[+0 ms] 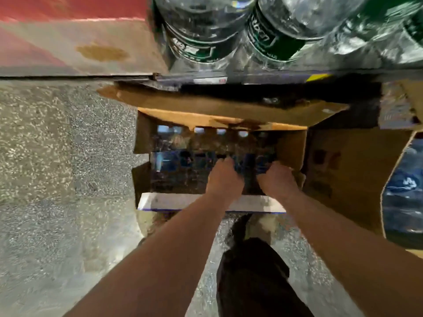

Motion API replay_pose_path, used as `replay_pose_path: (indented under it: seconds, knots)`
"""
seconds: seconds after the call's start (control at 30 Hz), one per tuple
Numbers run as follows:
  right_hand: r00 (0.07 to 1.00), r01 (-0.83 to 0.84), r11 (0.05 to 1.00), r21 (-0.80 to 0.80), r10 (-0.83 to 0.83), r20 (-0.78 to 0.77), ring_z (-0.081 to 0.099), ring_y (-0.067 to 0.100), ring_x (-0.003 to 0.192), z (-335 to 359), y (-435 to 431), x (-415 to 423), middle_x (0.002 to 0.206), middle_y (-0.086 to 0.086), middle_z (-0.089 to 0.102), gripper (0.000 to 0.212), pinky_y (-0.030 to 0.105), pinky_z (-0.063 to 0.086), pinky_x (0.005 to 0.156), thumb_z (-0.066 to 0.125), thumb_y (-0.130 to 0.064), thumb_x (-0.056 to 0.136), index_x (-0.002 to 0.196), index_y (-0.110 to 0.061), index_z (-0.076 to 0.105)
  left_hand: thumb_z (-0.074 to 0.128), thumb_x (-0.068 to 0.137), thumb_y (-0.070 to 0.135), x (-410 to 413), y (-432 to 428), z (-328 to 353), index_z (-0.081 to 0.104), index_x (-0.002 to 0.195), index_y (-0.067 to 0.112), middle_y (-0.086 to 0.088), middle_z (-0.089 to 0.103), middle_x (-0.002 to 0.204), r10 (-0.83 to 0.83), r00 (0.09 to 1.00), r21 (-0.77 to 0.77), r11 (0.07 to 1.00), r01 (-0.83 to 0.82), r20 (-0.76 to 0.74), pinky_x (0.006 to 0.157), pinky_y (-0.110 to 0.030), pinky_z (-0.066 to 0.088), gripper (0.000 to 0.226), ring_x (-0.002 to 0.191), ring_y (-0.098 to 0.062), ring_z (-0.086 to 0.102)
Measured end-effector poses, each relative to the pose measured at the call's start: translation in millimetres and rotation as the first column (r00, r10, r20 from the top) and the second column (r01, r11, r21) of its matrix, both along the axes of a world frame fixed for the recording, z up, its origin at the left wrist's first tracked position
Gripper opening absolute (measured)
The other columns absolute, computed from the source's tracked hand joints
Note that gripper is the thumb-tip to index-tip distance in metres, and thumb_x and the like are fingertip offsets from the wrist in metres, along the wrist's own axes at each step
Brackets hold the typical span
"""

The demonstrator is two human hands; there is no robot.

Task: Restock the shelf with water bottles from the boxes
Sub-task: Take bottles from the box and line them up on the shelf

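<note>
An open cardboard box (290,147) sits on the floor below me, holding several clear water bottles with pale caps (174,154). Both my hands reach down into its right side. My left hand (223,177) curls its fingers over a bottle with a blue label (242,163). My right hand (275,178) grips a neighbouring bottle (263,164) near the box's right wall. The fingertips are hidden among the bottles. Above, the shelf (206,78) carries large bottles with green labels (267,40).
A second cardboard box (338,170) stands right of the open one, and blue plastic-wrapped packs (405,186) lie further right. Speckled grey floor (57,145) spreads to the left. My dark trouser leg and shoe (249,271) are just behind the box.
</note>
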State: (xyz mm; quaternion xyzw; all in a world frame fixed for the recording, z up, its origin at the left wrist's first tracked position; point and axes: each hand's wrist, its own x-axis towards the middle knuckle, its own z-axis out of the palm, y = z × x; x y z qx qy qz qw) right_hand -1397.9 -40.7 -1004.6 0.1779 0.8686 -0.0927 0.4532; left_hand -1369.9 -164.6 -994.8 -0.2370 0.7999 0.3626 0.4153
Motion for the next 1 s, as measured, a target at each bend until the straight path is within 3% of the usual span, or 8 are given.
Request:
replay_pose_path:
  seconds: [0.2, 0.37, 0.53, 0.7, 0.8, 0.9, 1.0]
  knots:
    - [0.991, 0.136, 0.990, -0.035, -0.136, 0.017, 0.056, 0.037, 0.113, -65, 22, 7, 0.125, 0.020, 0.057, 0.046, 0.036, 0.045, 0.085, 0.055, -0.029, 0.090, 0.128, -0.005, 0.051, 0.054, 0.087, 0.013, 2, 27, -65, 0.059, 0.107, 0.003, -0.017, 0.061, 0.106, 0.176, 0.983, 0.021, 0.984, -0.178, 0.051, 0.066, -0.036, 0.043, 0.023, 0.092, -0.033, 0.059]
    - [0.988, 0.131, 0.991, -0.030, -0.128, 0.089, 0.050, 0.027, 0.088, -81, 26, 4, 0.114, 0.018, 0.059, 0.039, 0.035, 0.038, 0.076, 0.040, -0.029, 0.100, 0.126, -0.005, 0.054, 0.057, 0.091, 0.016, -1, 39, -83, 0.043, 0.130, 0.005, -0.016, 0.056, 0.123, 0.238, 0.965, 0.063, 0.967, -0.246, 0.108, 0.077, -0.035, 0.045, 0.043, 0.108, -0.034, 0.057]
    - [0.930, 0.363, 0.926, -0.100, -0.355, 0.091, 0.057, 0.030, 0.106, -88, 30, 9, 0.120, 0.011, 0.060, 0.036, 0.033, 0.043, 0.080, 0.048, -0.035, 0.096, 0.125, -0.015, 0.057, 0.056, 0.091, 0.014, 0, 53, -91, 0.048, 0.126, 0.007, -0.014, 0.060, 0.121, 0.385, 0.904, 0.058, 0.914, -0.401, 0.184, 0.087, -0.035, 0.049, 0.036, 0.107, -0.029, 0.058]
    - [0.897, 0.443, 0.875, -0.198, -0.428, 0.112, 0.059, 0.025, 0.095, -95, 33, 7, 0.114, 0.009, 0.064, 0.025, 0.034, 0.047, 0.079, 0.057, -0.026, 0.092, 0.115, -0.018, 0.063, 0.058, 0.091, 0.016, -4, 48, -100, 0.048, 0.129, 0.007, -0.013, 0.059, 0.125, 0.402, 0.892, 0.037, 0.908, -0.418, 0.208, 0.084, -0.031, 0.046, 0.041, 0.110, -0.029, 0.058]
    - [0.868, 0.494, 0.838, -0.234, -0.460, 0.186, 0.057, 0.025, 0.105, -98, 35, 4, 0.125, 0.007, 0.059, 0.042, 0.032, 0.045, 0.083, 0.063, -0.021, 0.089, 0.130, -0.018, 0.055, 0.062, 0.089, 0.023, -7, 41, -108, 0.047, 0.134, 0.009, -0.009, 0.058, 0.129, 0.384, 0.884, 0.063, 0.908, -0.413, 0.268, 0.091, -0.032, 0.045, 0.050, 0.114, -0.028, 0.056]
    - [0.828, 0.560, 0.786, -0.261, -0.516, 0.220, 0.052, 0.027, 0.120, -107, 34, 6, 0.137, 0.007, 0.052, 0.062, 0.039, 0.045, 0.099, 0.068, -0.014, 0.084, 0.141, -0.019, 0.045, 0.071, 0.083, 0.024, -6, 36, -122, 0.041, 0.139, 0.010, -0.010, 0.054, 0.135, 0.410, 0.847, 0.083, 0.883, -0.461, 0.338, 0.100, -0.038, 0.046, 0.064, 0.118, -0.029, 0.054]
    - [0.782, 0.623, 0.746, -0.233, -0.592, 0.196, 0.050, 0.028, 0.123, -116, 33, 10, 0.141, 0.009, 0.048, 0.072, 0.040, 0.044, 0.102, 0.070, -0.012, 0.081, 0.145, -0.019, 0.038, 0.069, 0.085, 0.020, -5, 35, -126, 0.035, 0.142, 0.007, -0.013, 0.050, 0.138, 0.475, 0.816, 0.060, 0.852, -0.520, 0.330, 0.095, -0.033, 0.042, 0.067, 0.123, -0.031, 0.050]
